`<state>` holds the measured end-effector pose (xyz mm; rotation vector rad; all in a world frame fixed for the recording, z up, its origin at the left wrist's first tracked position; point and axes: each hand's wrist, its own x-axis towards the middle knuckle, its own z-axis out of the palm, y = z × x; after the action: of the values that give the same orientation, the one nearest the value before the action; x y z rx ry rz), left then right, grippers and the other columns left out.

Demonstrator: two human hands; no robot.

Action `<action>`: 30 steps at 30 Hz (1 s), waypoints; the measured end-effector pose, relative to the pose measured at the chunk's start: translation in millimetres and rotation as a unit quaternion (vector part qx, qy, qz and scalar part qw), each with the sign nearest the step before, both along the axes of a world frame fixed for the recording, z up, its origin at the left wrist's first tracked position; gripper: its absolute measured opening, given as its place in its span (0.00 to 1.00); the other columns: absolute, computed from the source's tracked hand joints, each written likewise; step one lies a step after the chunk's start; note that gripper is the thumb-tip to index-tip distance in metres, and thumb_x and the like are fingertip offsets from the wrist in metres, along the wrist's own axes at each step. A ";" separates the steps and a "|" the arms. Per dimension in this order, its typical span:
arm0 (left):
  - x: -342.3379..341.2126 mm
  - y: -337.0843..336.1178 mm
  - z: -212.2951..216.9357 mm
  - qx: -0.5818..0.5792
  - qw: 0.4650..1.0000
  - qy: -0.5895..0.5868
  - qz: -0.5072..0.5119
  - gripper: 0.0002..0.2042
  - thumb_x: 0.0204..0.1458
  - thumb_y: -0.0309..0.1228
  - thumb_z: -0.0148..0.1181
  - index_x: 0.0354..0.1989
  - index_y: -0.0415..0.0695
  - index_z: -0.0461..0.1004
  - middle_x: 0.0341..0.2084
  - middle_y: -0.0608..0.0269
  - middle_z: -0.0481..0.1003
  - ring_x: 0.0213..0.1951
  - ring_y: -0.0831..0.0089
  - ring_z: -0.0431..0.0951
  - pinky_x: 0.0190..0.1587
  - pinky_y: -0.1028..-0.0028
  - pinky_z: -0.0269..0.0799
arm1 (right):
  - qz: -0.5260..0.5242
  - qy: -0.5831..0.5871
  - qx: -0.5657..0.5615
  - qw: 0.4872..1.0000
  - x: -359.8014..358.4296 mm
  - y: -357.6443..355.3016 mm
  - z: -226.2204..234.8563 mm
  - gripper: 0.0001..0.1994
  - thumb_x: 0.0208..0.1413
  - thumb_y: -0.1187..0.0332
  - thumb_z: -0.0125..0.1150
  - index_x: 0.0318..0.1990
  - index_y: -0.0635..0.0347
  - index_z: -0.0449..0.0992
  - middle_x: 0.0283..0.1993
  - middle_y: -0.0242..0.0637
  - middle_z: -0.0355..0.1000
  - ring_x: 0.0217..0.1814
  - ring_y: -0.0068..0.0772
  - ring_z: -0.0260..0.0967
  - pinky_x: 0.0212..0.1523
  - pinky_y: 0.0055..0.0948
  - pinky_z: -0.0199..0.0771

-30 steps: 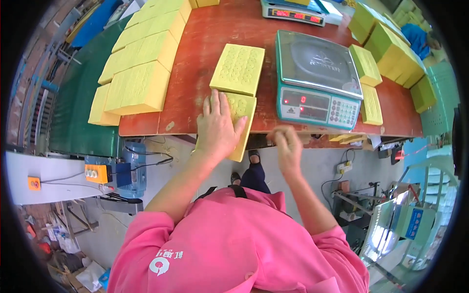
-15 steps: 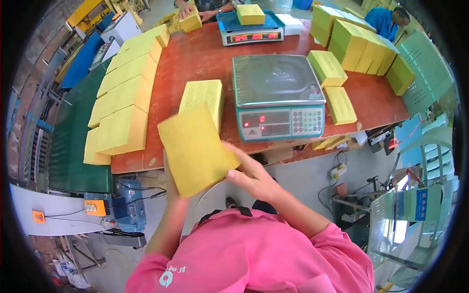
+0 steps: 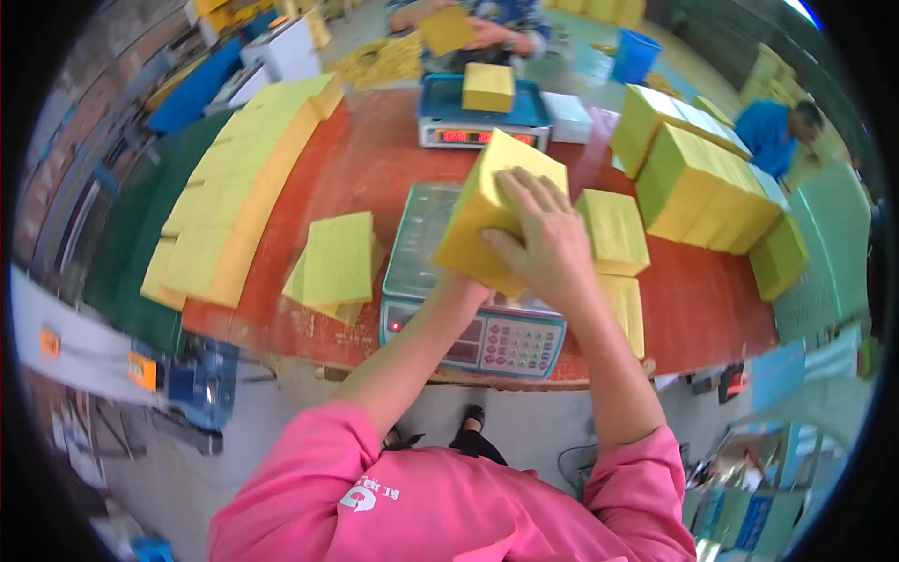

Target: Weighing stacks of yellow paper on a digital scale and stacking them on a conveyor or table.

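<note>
A thick block of yellow paper is tilted above the green-framed weighing scale. My left hand supports it from beneath, its fingers mostly hidden by the block. Across the block's top and near right side lies my right hand, thumb and fingers pressed to the paper. Left of the scale, a low, uneven pile of yellow sheets rests on the red table. To the scale's right stand a yellow paper block and, nearer me, another yellow block.
A row of yellow blocks lines the left edge beside a green surface. More stacked blocks stand at the right. Beyond a second scale bearing a block, a co-worker's hands hold yellow paper. Another person is at far right.
My hands have moved forward and right, from the table's near edge to above the scale, with a block between them. A low sheet pile now lies where a taller block stood left of the scale.
</note>
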<state>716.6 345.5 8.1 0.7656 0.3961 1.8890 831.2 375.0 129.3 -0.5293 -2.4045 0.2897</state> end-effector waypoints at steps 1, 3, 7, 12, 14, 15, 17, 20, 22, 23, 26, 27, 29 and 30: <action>9.5 -3.4 1.9 -0.082 0.992 -0.092 0.010 0.28 0.64 0.49 0.43 0.69 0.49 0.54 0.66 0.57 0.59 0.66 0.61 0.61 0.67 0.56 0.59 | -0.001 -0.004 0.005 1.000 3.8 16.4 -7.1 0.31 0.47 0.60 0.68 0.60 0.59 0.69 0.64 0.48 0.65 0.65 0.51 0.62 0.60 0.48 0.64; 18.3 -33.8 10.9 -0.165 0.965 -0.196 0.055 0.26 0.65 0.48 0.43 0.66 0.48 0.58 0.63 0.56 0.64 0.63 0.60 0.65 0.65 0.55 0.63 | 0.007 -0.002 -0.029 1.000 11.4 28.1 -10.9 0.29 0.49 0.59 0.66 0.59 0.59 0.70 0.60 0.51 0.68 0.62 0.52 0.65 0.60 0.45 0.65; -16.4 -106.7 7.4 -0.302 0.943 -0.133 0.027 0.21 0.64 0.45 0.47 0.58 0.44 0.68 0.56 0.56 0.70 0.54 0.59 0.74 0.56 0.56 0.73 | 0.024 -0.049 -0.013 0.998 1.5 16.6 -16.8 0.30 0.49 0.62 0.67 0.61 0.58 0.68 0.64 0.45 0.65 0.67 0.50 0.60 0.60 0.47 0.65; -97.0 -146.3 32.3 -0.380 0.375 0.720 0.443 0.31 0.53 0.45 0.61 0.61 0.38 0.66 0.63 0.41 0.62 0.66 0.47 0.59 0.62 0.47 0.58 | 0.001 -0.090 0.044 0.995 -4.5 -2.1 -34.3 0.32 0.47 0.64 0.69 0.62 0.55 0.68 0.66 0.43 0.63 0.69 0.54 0.56 0.59 0.51 0.64; -111.8 -138.4 23.5 -0.413 0.350 0.738 0.403 0.35 0.49 0.46 0.63 0.63 0.40 0.62 0.64 0.40 0.58 0.68 0.45 0.54 0.63 0.43 0.55 | 0.003 -0.093 0.024 0.995 -5.2 -6.2 -31.1 0.32 0.47 0.65 0.68 0.63 0.54 0.67 0.66 0.43 0.63 0.70 0.54 0.55 0.61 0.51 0.61; -116.6 -137.9 19.8 -0.441 0.321 0.756 0.361 0.40 0.45 0.46 0.65 0.66 0.41 0.59 0.66 0.39 0.55 0.69 0.42 0.50 0.64 0.39 0.51 | 0.005 -0.101 0.025 0.995 -6.3 -7.8 -29.8 0.32 0.47 0.65 0.68 0.63 0.54 0.67 0.67 0.43 0.62 0.70 0.54 0.55 0.63 0.51 0.59; -126.1 -142.7 17.9 -0.456 0.324 0.764 0.321 0.42 0.43 0.46 0.65 0.68 0.43 0.57 0.67 0.40 0.53 0.70 0.41 0.49 0.63 0.37 0.50 | -0.001 -0.119 0.029 0.992 -7.5 -11.8 -25.7 0.31 0.48 0.66 0.67 0.63 0.54 0.67 0.67 0.44 0.62 0.71 0.55 0.53 0.67 0.52 0.51; -144.3 -156.9 16.6 -0.457 0.337 0.779 0.267 0.44 0.41 0.46 0.65 0.69 0.44 0.55 0.68 0.40 0.51 0.70 0.40 0.48 0.63 0.34 0.48 | -0.046 -0.091 0.040 0.994 -17.4 -32.3 -9.1 0.31 0.49 0.66 0.66 0.63 0.55 0.67 0.67 0.46 0.61 0.72 0.55 0.53 0.68 0.53 0.50; -156.2 -173.4 14.0 -0.443 0.348 0.786 0.254 0.44 0.40 0.45 0.65 0.69 0.44 0.55 0.68 0.40 0.51 0.70 0.39 0.48 0.63 0.34 0.48 | -0.050 -0.054 0.052 0.996 -42.5 -59.7 5.3 0.29 0.50 0.66 0.66 0.61 0.58 0.69 0.66 0.48 0.63 0.71 0.54 0.54 0.68 0.51 0.51; -163.9 -181.3 12.7 -0.435 0.362 0.785 0.252 0.44 0.41 0.45 0.65 0.69 0.44 0.55 0.68 0.40 0.51 0.70 0.39 0.48 0.63 0.35 0.47 | 0.018 -0.029 0.017 0.999 -59.4 -70.7 8.1 0.27 0.51 0.66 0.65 0.60 0.60 0.69 0.65 0.49 0.64 0.70 0.53 0.56 0.68 0.49 0.54; -177.0 -195.8 1.1 -0.404 0.392 0.780 0.274 0.44 0.40 0.44 0.65 0.68 0.44 0.55 0.67 0.39 0.52 0.69 0.40 0.48 0.63 0.33 0.47 | 0.127 0.003 -0.045 0.991 -131.9 -94.1 -5.6 0.25 0.52 0.64 0.63 0.58 0.65 0.70 0.61 0.52 0.68 0.66 0.53 0.62 0.64 0.44 0.62; -176.2 -196.7 -3.3 -0.381 0.407 0.774 0.298 0.44 0.39 0.43 0.66 0.68 0.43 0.56 0.66 0.39 0.54 0.69 0.40 0.49 0.62 0.31 0.48 | 0.135 -0.011 -0.091 0.987 -160.7 -90.6 -21.5 0.26 0.53 0.62 0.62 0.58 0.66 0.69 0.60 0.53 0.69 0.64 0.54 0.64 0.63 0.44 0.63; -167.2 -189.8 -1.7 -0.373 0.394 0.788 0.290 0.45 0.40 0.45 0.66 0.68 0.43 0.55 0.67 0.39 0.53 0.70 0.41 0.48 0.63 0.32 0.47 | 0.114 -0.078 -0.169 0.976 -212.3 -69.9 -56.5 0.29 0.54 0.57 0.61 0.59 0.68 0.69 0.58 0.57 0.70 0.61 0.55 0.67 0.61 0.42 0.66; -162.7 -186.4 -0.6 -0.372 0.378 0.798 0.287 0.46 0.40 0.46 0.67 0.69 0.44 0.54 0.68 0.40 0.52 0.70 0.42 0.48 0.63 0.34 0.47 | 0.089 -0.131 -0.202 0.967 -234.2 -55.4 -74.3 0.31 0.54 0.54 0.61 0.59 0.69 0.69 0.57 0.58 0.70 0.60 0.55 0.68 0.60 0.42 0.67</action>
<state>553.9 159.1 7.4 1.6490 2.7507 0.4150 597.0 319.6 55.0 -0.5572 -2.6658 0.8488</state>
